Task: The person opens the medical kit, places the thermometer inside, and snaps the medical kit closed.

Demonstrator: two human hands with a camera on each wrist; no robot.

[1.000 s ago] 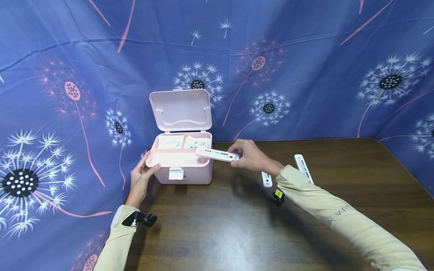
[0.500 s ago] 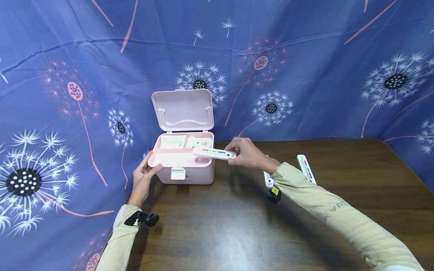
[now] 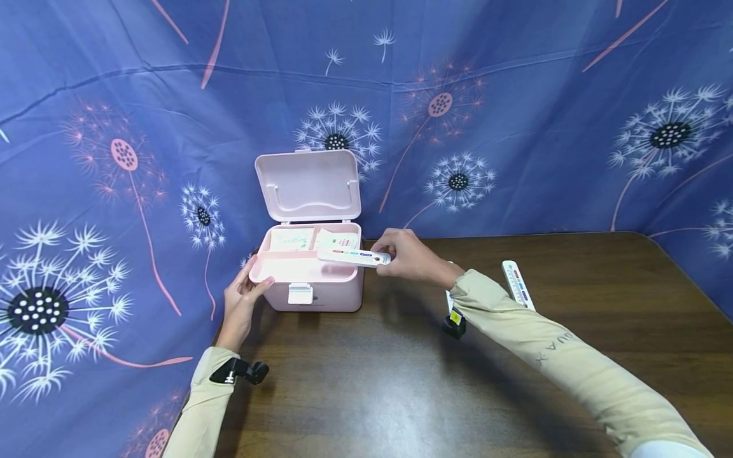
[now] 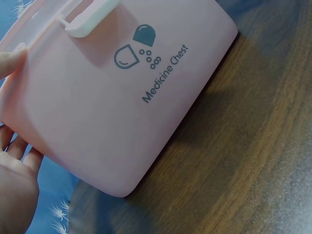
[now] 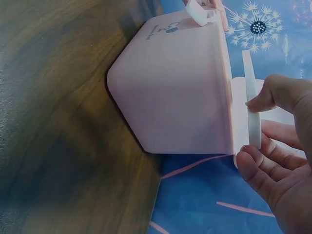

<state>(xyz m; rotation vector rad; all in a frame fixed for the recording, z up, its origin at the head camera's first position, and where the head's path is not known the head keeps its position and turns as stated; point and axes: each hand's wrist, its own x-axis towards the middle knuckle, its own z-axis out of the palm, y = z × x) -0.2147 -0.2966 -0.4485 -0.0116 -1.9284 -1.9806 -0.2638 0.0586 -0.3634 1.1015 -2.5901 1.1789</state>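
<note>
Nearest you at far left, your left sleeve [image 3: 200, 397] carries a black wrist unit [image 3: 239, 371] just short of your left grip [image 3: 239, 305]. Your left grip holds the near left corner of the pink box [image 3: 338, 299], thumb over the rim and fingers along the side wall. The box stands on the tabletop [image 3: 355, 394], to the right of this grip. Its front wall, beside your left grip, bears a "Medicine Chest" print [image 4: 165, 73] and a white latch [image 3: 300, 293]. The lid [image 3: 309, 187] is raised, beyond your left grip and to its right. In the two rear compartments, between your grips, lie a left packet [image 3: 291, 239] and a right packet [image 3: 336, 240]. Your right grip [image 3: 412, 256] is narrow, pinching the right end of a white strip [image 3: 346, 256] with coloured markings. The strip extends leftward from that grip, above the box rim, its far end over the front compartment. To the right of your right grip and nearer you, a second strip [image 3: 449, 301] is mostly hidden by your right sleeve [image 3: 550, 350]. Farther right of that grip, a third strip [image 3: 518, 285] lies on the tabletop, its near end against the sleeve's outline.
</note>
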